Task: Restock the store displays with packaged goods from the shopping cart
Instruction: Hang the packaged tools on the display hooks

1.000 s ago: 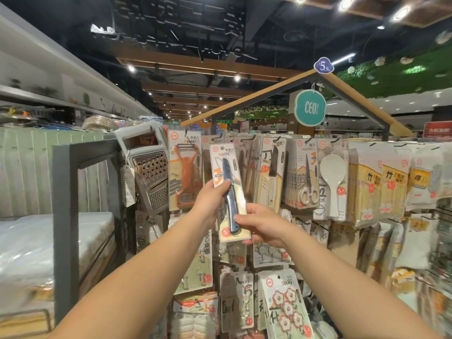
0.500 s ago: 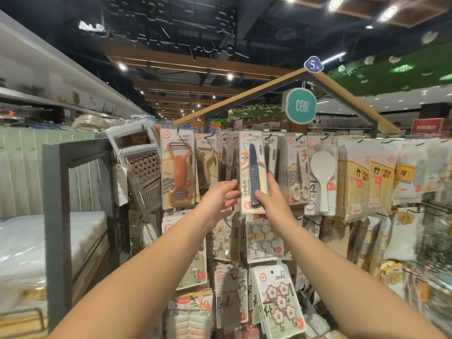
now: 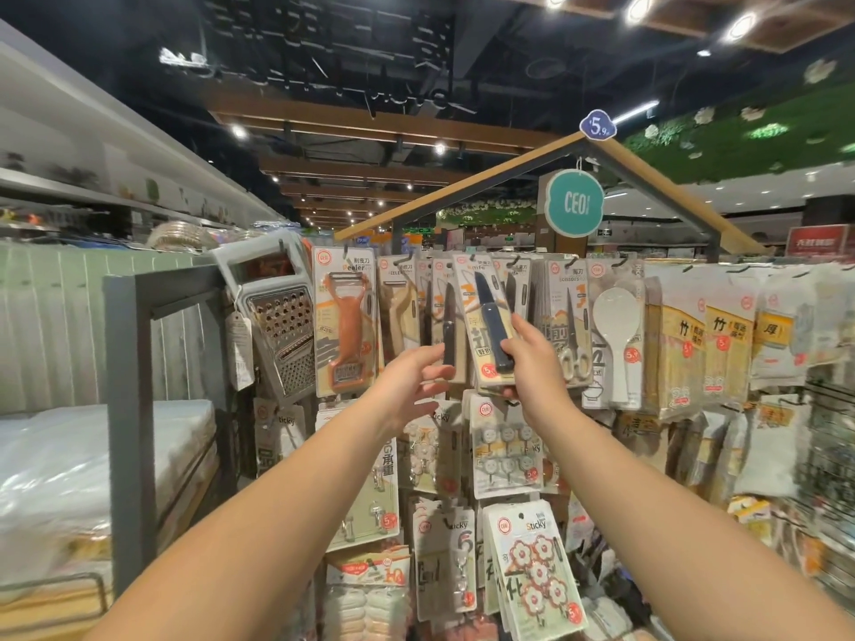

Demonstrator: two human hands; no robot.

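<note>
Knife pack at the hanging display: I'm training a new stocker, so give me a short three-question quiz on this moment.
1. True or false: the right hand grips the blue-handled knife pack.
2. Which hangs directly left of the orange peeler pack? A) scissors pack B) metal grater C) white rice paddle
3. Fill in: the left hand is ____, holding nothing.

Key: 1 true; 2 B; 3 open
</note>
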